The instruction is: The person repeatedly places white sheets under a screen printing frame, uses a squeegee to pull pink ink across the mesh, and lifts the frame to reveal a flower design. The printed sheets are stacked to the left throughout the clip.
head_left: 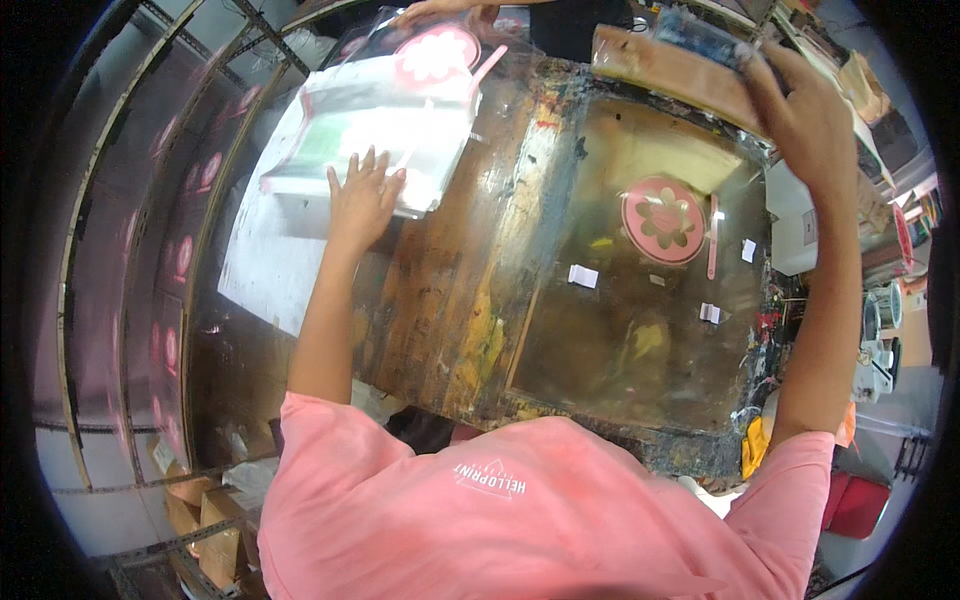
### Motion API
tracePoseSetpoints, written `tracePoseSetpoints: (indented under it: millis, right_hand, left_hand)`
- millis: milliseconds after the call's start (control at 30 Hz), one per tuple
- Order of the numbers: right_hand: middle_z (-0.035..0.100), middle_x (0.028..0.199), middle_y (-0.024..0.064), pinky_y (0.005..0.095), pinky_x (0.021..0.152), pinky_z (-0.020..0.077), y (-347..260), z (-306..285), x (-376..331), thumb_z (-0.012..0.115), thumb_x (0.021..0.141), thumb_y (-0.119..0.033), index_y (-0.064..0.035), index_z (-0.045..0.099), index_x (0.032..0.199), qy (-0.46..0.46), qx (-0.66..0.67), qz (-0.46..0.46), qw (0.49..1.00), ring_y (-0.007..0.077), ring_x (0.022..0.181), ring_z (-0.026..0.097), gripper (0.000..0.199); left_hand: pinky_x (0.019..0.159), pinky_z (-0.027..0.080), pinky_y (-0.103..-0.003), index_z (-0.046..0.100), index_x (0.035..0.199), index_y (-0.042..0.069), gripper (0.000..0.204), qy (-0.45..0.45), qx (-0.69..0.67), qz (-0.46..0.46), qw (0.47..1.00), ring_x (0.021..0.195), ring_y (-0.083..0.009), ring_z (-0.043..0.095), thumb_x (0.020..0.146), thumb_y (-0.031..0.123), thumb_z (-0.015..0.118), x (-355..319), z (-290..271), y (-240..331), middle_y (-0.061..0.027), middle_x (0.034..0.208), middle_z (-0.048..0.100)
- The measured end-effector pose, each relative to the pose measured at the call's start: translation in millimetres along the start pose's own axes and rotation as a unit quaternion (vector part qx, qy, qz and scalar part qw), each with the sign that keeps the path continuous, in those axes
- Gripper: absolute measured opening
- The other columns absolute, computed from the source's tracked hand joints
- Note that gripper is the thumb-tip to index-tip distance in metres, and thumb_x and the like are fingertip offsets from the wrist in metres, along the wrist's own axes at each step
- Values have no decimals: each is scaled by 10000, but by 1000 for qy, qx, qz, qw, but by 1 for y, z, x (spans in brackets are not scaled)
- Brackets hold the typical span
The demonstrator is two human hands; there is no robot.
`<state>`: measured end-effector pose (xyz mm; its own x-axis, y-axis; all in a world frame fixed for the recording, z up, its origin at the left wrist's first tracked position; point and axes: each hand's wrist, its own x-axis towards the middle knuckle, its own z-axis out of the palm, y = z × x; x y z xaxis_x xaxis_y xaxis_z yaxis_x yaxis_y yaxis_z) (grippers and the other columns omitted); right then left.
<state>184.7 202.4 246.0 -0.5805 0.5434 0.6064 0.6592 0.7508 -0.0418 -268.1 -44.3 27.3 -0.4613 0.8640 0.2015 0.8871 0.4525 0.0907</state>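
Observation:
My left hand lies with fingers spread on a stack of clear and white plastic sheets at the left of the table. My right hand is raised at the far right. Its fingers are bent around the end of a tilted wooden frame; their tips are partly hidden. Below the frame, a glassy printing bed carries a pink round print with a flower shape and a slim pink strip. Small white tabs sit around the print.
Across the table, another person's hand touches a clear sheet with a pink flower print. Metal racks holding pink-printed sheets stand at left. A yellow cloth hangs by the near right table edge. Blue material lies behind the frame.

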Motion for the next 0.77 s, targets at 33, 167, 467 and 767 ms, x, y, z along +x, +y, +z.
tracePoseSetpoints:
  millis: [33, 167, 467, 767]
  right_hand:
    - [700, 1036, 262, 480, 865, 502, 6, -3, 10, 534, 1046, -492, -47, 720, 1150, -38, -16, 26, 999, 458, 999, 657, 494]
    - [701, 995, 285, 477, 876, 496, 3, 0, 23, 533, 1042, -513, -35, 713, 1256, 11, 6, -40, 999, 433, 954, 678, 554]
    - [733, 827, 233, 514, 784, 549, -4, -11, 26, 537, 968, -573, -14, 753, 843, 34, -38, 24, 998, 422, 833, 718, 612]
    - [755, 897, 268, 501, 891, 587, -1, -7, 14, 531, 939, -584, 15, 789, 920, 26, -1, 13, 1000, 424, 918, 749, 653]
  left_hand:
    - [1277, 92, -646, 550, 1547, 105, 631, -15, 3, -6, 1000, 1538, -383, 384, 1108, 537, 410, -1, -1, 5, -173, 1634, 463]
    - [1282, 125, -623, 684, 1395, 83, 569, -66, 44, -33, 996, 1389, -364, 563, 1129, 461, 354, 18, -18, 6, -181, 1408, 673]
    - [1222, 315, -547, 776, 1087, 6, 470, -51, 28, 226, 972, 1112, -385, 716, 1107, 386, 500, 0, -57, 167, -187, 1099, 771]
    - [1300, 130, -592, 253, 1676, 42, 1171, -82, -20, 331, 940, 1588, -426, 270, 893, 884, 471, -73, 81, 360, -201, 1720, 296]
